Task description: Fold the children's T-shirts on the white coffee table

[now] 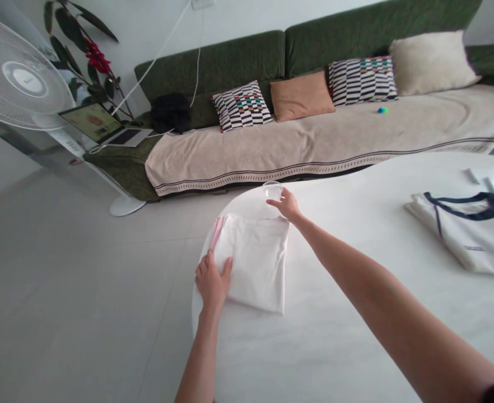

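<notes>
A white folded cloth [255, 260], perhaps a garment, lies near the left end of the white table [335, 336]. A pink strip shows along its left edge. My left hand [213, 282] rests on that edge, thumb apart from the fingers and lying on the cloth. Just beyond the cloth's far right corner, my right hand [288, 206] is at a small clear glass [272, 189], thumb in front and fingers at its right side. The glass is partly hidden by the hand, and its contents cannot be made out.
A folded white shirt with a dark collar [474, 235] lies on the table's right side. Behind the table stands a green sofa [238, 61] with several cushions. A white fan [24, 78] and a laptop [108, 129] are at the left.
</notes>
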A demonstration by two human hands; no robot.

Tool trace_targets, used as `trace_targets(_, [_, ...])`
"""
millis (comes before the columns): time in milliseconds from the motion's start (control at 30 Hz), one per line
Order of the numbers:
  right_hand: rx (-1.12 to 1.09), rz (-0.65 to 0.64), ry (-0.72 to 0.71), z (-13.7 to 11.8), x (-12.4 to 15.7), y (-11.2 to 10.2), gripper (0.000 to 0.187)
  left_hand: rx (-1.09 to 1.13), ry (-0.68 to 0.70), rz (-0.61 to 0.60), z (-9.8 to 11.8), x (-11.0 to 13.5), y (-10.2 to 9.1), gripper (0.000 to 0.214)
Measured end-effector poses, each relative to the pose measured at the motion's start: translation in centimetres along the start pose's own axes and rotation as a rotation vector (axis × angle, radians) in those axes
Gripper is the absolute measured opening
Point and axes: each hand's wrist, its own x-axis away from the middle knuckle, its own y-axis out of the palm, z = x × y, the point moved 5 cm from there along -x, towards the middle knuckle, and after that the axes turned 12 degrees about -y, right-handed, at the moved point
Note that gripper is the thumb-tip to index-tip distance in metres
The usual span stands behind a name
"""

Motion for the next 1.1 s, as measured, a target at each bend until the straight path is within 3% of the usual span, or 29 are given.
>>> trace_targets(267, [0.035,-0.074,0.032,0.1,-0.2,2.5,0.056,-0.008,0.005,0.020,-0.1,0.0,0.4,0.061])
trace_targets(367, [0.072,-0.088,0.065,-0.6,-0.2,1.8,0.073,-0.017,0.003,0.018,-0.1,0.0,0.3,0.059])
trace_targets(433, [0.146,-0.068,0.088,-1.6,0.9,0.1,0.081,-0.017,0.007,0.009,0.0,0.0,0.0,0.058])
trace_targets(500, [0.220,-0.016,0.114,-3.1,3.6,-2.3,0.073,-0.012,0.009,-0.003,0.1,0.1,-0.2,0.057])
trace_targets(600, [0.213,-0.007,0.201,-5.4,10.9,-4.9,0.056,0.006,0.019,-0.027,0.2,1.0,-0.2,0.055])
trace_targets(700, [0.138,-0.142,0.286,-7.2,19.3,-5.4,0.054,0.043,0.062,-0.037,0.2,3.7,-0.2,0.055])
trace_targets(800, [0.133,-0.124,0.316,-8.8,25.2,-6.9,0.052,0.102,0.130,-0.090,-0.5,7.4,-0.7,0.052])
trace_targets(933, [0.241,-0.153,0.361,-10.6,29.3,-9.9,0.052,0.183,0.159,-0.188,-2.5,10.8,-2.5,0.038])
trace_targets(1100, [0.448,-0.386,0.343,-12.5,32.0,-10.3,0.045,0.104,0.093,-0.275,-4.6,10.5,-3.6,0.017])
